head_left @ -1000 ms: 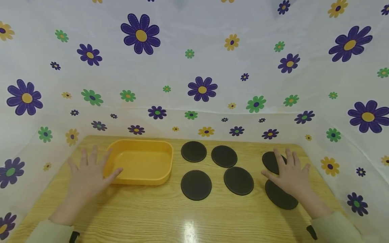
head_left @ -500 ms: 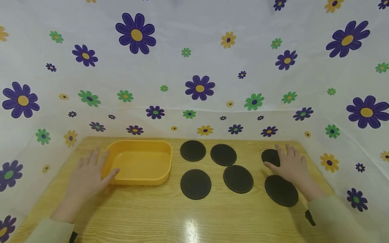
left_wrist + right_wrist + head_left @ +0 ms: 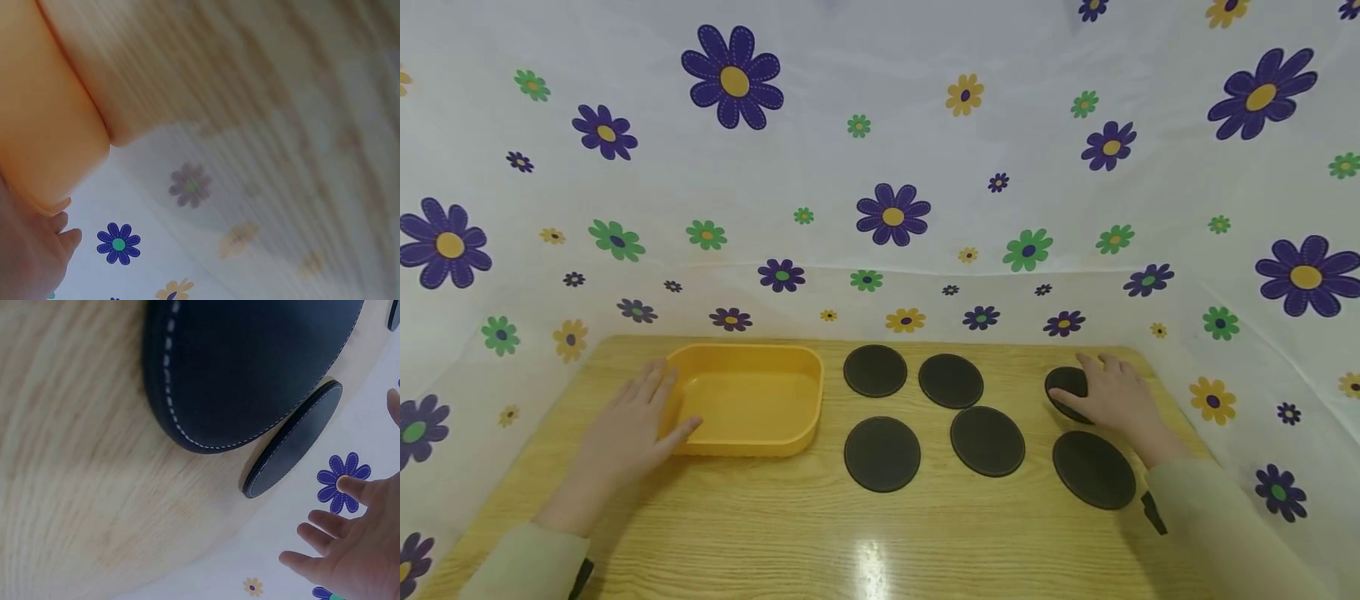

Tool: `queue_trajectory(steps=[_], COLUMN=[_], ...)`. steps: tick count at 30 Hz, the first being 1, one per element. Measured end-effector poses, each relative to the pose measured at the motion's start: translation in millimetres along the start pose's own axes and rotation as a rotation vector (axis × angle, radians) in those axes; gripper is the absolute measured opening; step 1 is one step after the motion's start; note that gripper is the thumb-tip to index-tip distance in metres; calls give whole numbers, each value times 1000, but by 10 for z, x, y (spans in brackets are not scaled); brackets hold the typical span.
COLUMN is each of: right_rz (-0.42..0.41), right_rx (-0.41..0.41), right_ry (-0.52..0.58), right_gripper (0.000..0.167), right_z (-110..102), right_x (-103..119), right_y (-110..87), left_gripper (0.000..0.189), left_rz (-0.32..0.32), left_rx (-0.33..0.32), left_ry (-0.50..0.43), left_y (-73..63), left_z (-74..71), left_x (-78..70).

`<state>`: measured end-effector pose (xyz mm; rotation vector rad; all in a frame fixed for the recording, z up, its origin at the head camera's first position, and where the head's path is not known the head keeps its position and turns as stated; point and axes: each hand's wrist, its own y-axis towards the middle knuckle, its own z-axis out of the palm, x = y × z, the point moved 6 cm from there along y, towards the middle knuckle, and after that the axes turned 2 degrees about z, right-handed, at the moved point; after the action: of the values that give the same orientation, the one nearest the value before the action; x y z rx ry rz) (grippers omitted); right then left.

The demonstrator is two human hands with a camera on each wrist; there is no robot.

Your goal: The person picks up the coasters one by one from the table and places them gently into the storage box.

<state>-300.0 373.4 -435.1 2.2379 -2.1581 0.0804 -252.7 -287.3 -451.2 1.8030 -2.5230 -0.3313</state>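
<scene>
My left hand [image 3: 628, 425] is at the left rim of a yellow rectangular plastic bin [image 3: 808, 417]. Its thumb reaches over the near left corner, and the other fingers lie loosely along the left side. In the left wrist view, fingertips [image 3: 72, 240] show close by the bin's rim; contact is unclear. Over at the right, my right hand [image 3: 1120, 400] hovers above a round black coaster [image 3: 1063, 392], covering its right part. The right wrist view shows that hand's fingers spread and apart from the white-stitched coasters. Another black coaster [image 3: 1093, 469] lies just nearer to me.
Several more round coasters lie flat between the bin and my right hand, among them a near one [image 3: 882, 454] and a far one [image 3: 875, 371]. All rest on a light wooden table [image 3: 760, 525]. Flower-patterned white cloth [image 3: 820, 167] encloses the back and sides.
My left hand's fingers have drawn together and moved right toward the bin. My right hand has lowered and its fingers have come closer over the far right coaster. The bin and coasters have stayed put.
</scene>
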Motion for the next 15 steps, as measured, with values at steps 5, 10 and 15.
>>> queue_trajectory(steps=[5,10,15], right_rz=[-2,6,27], right_rx=[44,82,142], right_ry=[0,20,69], right_gripper=[98,101,106], right_z=[44,95,184], right_x=[-28,-60,-77], right_y=[74,91,121], left_gripper=[96,97,97], left_rz=[-25,-25,-30], left_rx=[50,44,47], left_ry=[-36,-55,-49], left_y=[7,-1,0], left_z=[17,25,19], left_x=[-8,-16,-24])
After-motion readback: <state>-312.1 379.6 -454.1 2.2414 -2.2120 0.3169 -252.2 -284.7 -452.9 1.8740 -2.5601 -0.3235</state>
